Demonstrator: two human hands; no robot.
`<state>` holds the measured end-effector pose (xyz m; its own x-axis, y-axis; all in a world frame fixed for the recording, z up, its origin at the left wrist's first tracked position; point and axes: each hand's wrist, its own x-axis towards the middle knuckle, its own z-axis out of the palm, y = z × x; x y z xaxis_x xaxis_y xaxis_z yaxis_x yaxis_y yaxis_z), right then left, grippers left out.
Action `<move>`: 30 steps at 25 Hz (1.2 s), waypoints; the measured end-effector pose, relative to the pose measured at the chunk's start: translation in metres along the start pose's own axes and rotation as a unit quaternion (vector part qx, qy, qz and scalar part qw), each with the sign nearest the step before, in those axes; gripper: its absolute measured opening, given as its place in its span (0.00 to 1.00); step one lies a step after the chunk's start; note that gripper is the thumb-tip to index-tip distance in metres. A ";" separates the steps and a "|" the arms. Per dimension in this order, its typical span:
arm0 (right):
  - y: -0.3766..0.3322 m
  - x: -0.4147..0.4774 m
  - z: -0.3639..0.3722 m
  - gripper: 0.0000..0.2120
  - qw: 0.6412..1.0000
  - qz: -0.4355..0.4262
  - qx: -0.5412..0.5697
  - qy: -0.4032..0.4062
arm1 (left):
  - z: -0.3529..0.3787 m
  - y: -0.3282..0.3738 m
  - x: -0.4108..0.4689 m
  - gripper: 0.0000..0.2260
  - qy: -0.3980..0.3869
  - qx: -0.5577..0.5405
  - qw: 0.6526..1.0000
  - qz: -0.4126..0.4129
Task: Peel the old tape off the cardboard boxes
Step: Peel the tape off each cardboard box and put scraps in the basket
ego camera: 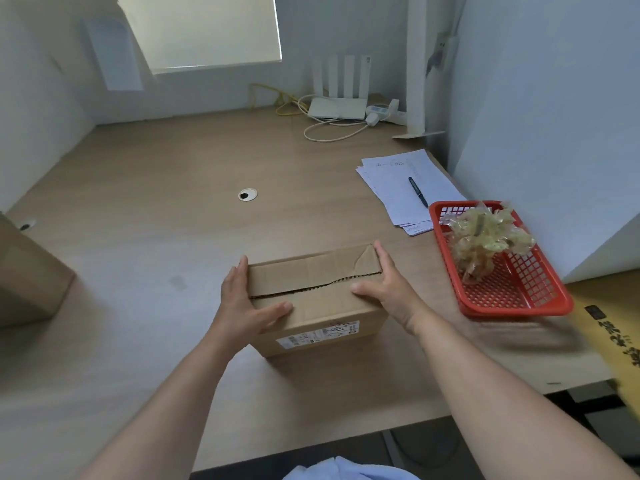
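Observation:
A small brown cardboard box (315, 292) lies on the wooden desk in front of me, its top flaps closed along a jagged seam and a white shipping label on its near side. My left hand (242, 303) presses flat against the box's left side, thumb lying on the top. My right hand (391, 285) lies against the right side with straight fingers, thumb on the top. A crumpled wad of peeled clear tape (485, 237) sits in a red plastic basket (519, 299) to the right.
Another cardboard box (31, 278) stands at the left edge. Papers with a pen (417, 192) lie behind the basket. A white router (337, 107) and cables sit at the back by the wall. A yellow printed carton (609, 334) is at the far right.

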<state>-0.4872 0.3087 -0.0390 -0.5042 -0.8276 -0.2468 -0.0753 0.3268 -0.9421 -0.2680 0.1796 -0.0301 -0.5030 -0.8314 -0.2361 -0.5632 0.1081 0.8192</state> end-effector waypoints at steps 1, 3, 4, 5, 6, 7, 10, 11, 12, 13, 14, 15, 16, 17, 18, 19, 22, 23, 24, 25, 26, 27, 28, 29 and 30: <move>-0.002 -0.001 0.004 0.51 1.000 0.009 0.004 -0.001 | -0.002 -0.006 -0.002 0.49 -0.007 -0.045 0.999 -0.011; -0.003 -0.002 0.015 0.52 1.000 0.023 0.015 0.005 | -0.006 -0.015 -0.002 0.47 -0.006 -0.111 0.994 -0.022; -0.003 -0.003 0.020 0.52 0.999 0.026 0.022 0.008 | -0.008 -0.017 -0.001 0.45 0.001 -0.127 0.992 -0.028; -0.003 -0.002 0.023 0.52 0.999 0.030 0.029 0.010 | -0.010 -0.017 0.000 0.42 0.010 -0.135 0.990 -0.031; -0.003 -0.002 0.024 0.52 0.999 0.035 0.035 0.013 | -0.013 -0.017 0.002 0.38 0.016 -0.139 0.990 -0.033; -0.004 -0.001 0.025 0.51 0.998 0.039 0.039 0.015 | -0.015 -0.017 0.002 0.36 0.018 -0.140 0.990 -0.030; -0.006 0.000 0.025 0.49 0.997 0.040 0.063 0.016 | -0.025 -0.024 0.002 0.30 0.009 -0.129 0.992 -0.012; -0.006 -0.002 0.026 0.46 0.997 0.034 0.074 0.012 | -0.028 -0.025 0.001 0.25 0.016 -0.131 0.991 -0.014; -0.005 -0.004 0.026 0.42 0.996 0.028 0.083 0.006 | -0.030 -0.025 0.001 0.19 0.032 -0.133 0.991 -0.017; -0.006 -0.006 0.026 0.36 0.996 0.024 0.090 -0.002 | -0.032 -0.024 0.001 0.14 0.050 -0.134 0.990 -0.018; -0.007 -0.008 0.028 0.30 0.995 0.023 0.099 -0.005 | -0.034 -0.024 0.003 0.11 0.065 -0.137 0.988 -0.015; -0.009 -0.008 0.030 0.23 0.994 0.024 0.107 0.003 | -0.034 -0.023 0.004 0.10 0.071 -0.147 0.987 -0.010; -0.010 -0.007 0.032 0.17 0.994 0.023 0.108 0.023 | -0.034 -0.021 0.005 0.09 0.070 -0.158 0.985 -0.006; -0.011 -0.006 0.035 0.13 0.993 0.016 0.102 0.054 | -0.033 -0.018 0.006 0.09 0.066 -0.165 0.984 -0.004; -0.012 -0.006 0.038 0.11 0.992 0.005 0.099 0.084 | -0.031 -0.016 0.005 0.10 0.062 -0.167 0.984 -0.003; -0.012 -0.005 0.040 0.09 0.989 -0.002 0.104 0.107 | -0.029 -0.014 0.006 0.11 0.061 -0.168 0.984 -0.006; -0.013 -0.006 0.043 0.09 0.979 0.010 0.160 0.126 | -0.026 -0.014 0.004 0.16 0.066 -0.153 0.986 -0.021; -0.013 -0.007 0.042 0.08 0.975 0.010 0.184 0.124 | -0.026 -0.013 0.003 0.18 0.061 -0.140 0.988 -0.026; -0.013 -0.006 0.041 0.08 0.972 0.010 0.201 0.124 | -0.027 -0.013 0.003 0.20 0.057 -0.124 0.990 -0.038; -0.014 -0.005 0.041 0.08 0.969 0.012 0.212 0.125 | -0.029 -0.012 0.003 0.19 0.055 -0.111 0.991 -0.055; -0.014 -0.003 0.042 0.10 0.967 0.015 0.222 0.126 | -0.029 -0.012 0.004 0.17 0.054 -0.104 0.990 -0.074; -0.015 -0.001 0.042 0.11 0.965 0.017 0.231 0.125 | -0.030 -0.012 0.003 0.14 0.049 -0.105 0.989 -0.095; -0.017 0.001 0.044 0.10 0.962 0.018 0.241 0.124 | -0.030 -0.012 0.001 0.12 0.042 -0.111 0.986 -0.116; -0.019 0.002 0.046 0.08 0.960 0.019 0.250 0.123 | -0.031 -0.012 -0.001 0.11 0.032 -0.117 0.984 -0.132; -0.020 0.005 0.048 0.07 0.958 0.022 0.258 0.125 | -0.031 -0.012 -0.003 0.11 0.023 -0.121 0.982 -0.141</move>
<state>-0.4471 0.2766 -0.0320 -0.6921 -0.6624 -0.2866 0.3532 0.0355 -0.9349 -0.2392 0.1638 -0.0228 -0.3168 -0.8340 -0.4518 -0.5009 -0.2574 0.8263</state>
